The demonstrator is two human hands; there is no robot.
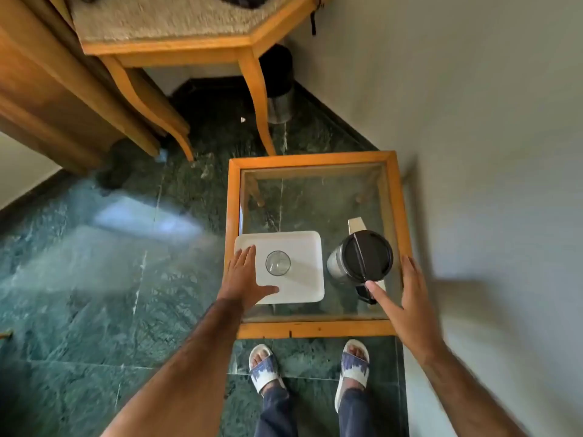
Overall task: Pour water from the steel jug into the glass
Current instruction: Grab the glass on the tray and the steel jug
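Both hands are spread and empty: the left hand (243,279) rests on the tray (303,244) at the glass's (278,263) nine o'clock. The right hand (410,298) nears the jug (359,260). Gripping its handle likely comes next.

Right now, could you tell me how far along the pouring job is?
Barely started. The glass stands on the white tray, apparently empty. The steel jug sits upright, lid on. The right hand reaches for its handle; the left hand rests at the tray. Lifting and pouring remain.

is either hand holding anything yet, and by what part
Nothing is held. The left hand lies open on the white tray; the right hand is open beside the steel jug.
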